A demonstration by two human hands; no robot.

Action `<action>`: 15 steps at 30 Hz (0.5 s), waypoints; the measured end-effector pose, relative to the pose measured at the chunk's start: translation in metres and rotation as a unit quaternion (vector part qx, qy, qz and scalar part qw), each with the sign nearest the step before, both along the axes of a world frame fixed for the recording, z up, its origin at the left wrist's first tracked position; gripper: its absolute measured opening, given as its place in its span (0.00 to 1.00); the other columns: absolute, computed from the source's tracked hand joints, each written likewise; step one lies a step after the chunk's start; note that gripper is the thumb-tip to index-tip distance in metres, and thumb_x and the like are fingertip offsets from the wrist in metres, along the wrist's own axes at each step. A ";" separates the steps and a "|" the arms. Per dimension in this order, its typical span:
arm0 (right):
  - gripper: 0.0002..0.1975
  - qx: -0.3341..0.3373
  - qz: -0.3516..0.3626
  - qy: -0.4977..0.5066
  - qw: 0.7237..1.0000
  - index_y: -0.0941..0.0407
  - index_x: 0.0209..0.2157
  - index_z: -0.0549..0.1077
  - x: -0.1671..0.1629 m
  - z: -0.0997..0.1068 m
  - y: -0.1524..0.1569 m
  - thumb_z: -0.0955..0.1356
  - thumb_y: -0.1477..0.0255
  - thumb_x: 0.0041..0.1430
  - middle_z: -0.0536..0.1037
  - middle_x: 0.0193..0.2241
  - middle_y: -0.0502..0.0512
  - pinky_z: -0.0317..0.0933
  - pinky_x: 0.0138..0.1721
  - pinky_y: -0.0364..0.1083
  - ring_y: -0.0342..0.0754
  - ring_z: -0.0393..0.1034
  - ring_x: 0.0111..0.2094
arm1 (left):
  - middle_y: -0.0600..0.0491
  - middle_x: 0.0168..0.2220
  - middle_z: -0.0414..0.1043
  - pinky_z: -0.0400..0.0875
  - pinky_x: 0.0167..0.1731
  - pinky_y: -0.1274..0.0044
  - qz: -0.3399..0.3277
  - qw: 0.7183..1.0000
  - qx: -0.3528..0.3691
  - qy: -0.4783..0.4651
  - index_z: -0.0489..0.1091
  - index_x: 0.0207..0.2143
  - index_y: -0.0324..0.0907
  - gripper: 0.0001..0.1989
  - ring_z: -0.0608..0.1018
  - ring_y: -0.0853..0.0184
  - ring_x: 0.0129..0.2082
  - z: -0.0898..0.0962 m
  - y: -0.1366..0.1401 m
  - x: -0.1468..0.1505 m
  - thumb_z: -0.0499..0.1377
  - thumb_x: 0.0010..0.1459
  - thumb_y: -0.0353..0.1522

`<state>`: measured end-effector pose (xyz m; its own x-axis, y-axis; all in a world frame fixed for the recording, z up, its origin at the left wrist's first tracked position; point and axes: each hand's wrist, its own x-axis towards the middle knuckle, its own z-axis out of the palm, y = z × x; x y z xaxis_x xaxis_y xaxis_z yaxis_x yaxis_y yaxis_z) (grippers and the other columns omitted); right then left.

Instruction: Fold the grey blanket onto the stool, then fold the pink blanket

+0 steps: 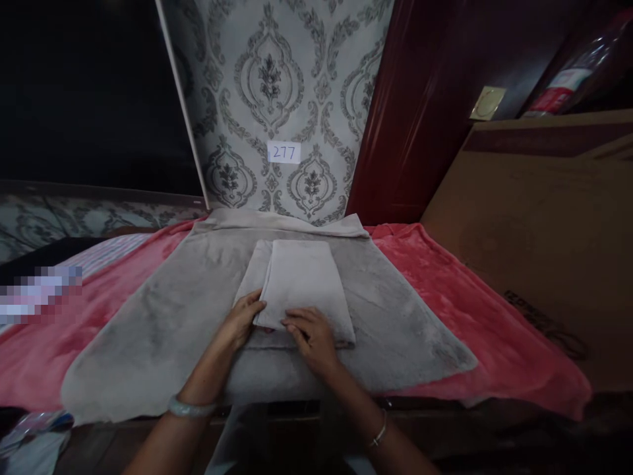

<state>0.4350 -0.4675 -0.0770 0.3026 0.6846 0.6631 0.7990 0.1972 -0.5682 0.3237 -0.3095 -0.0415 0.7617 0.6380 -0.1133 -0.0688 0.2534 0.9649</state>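
Note:
A folded light grey cloth [304,274] lies in layers in the middle of a grey plush blanket [163,303]. Its exact kind cannot be told from the folds. My left hand [242,320] grips the left near corner of the upper fold, thumb on top and fingers partly hidden beneath the edge. At the near edge of the same fold, my right hand [314,336] is closed, with fingers bent over the fabric and the thumb close to them. The lower layer shows on the left and along the near side.
A pink-red blanket [494,330] lies under the grey one. A large cardboard box [534,231] stands at the right, with a plastic bottle [564,86] above it. A dark screen [93,99] is at the left. A paper label [283,152] is on the patterned wall.

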 end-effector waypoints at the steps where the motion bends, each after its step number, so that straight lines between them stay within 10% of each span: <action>1: 0.11 -0.018 -0.002 -0.012 1.000 0.51 0.44 0.80 0.000 0.000 -0.001 0.65 0.70 0.65 0.81 0.45 0.54 0.63 0.50 0.51 0.49 0.71 0.47 | 0.49 0.30 0.79 0.71 0.25 0.76 0.002 1.000 -0.001 -0.006 0.73 0.53 0.34 0.35 0.78 0.64 0.25 0.000 -0.002 0.000 0.69 0.39 0.35; 8: 0.34 -0.139 -0.073 -0.070 0.985 0.56 0.61 0.67 -0.010 0.012 -0.003 0.73 0.67 0.53 0.69 0.60 0.61 0.55 0.60 0.58 0.57 0.60 0.59 | 0.47 0.36 0.81 0.72 0.30 0.76 -0.025 0.999 0.011 -0.016 0.73 0.53 0.36 0.38 0.81 0.60 0.31 0.009 -0.009 0.001 0.71 0.36 0.36; 15: 0.28 -0.186 -0.093 -0.111 0.972 0.51 0.58 0.72 -0.008 0.018 0.001 0.63 0.83 0.57 0.72 0.59 0.55 0.56 0.59 0.54 0.52 0.61 0.59 | 0.48 0.37 0.81 0.73 0.28 0.75 0.011 0.999 0.022 0.024 0.70 0.57 0.38 0.40 0.80 0.61 0.29 0.007 -0.002 -0.001 0.69 0.37 0.34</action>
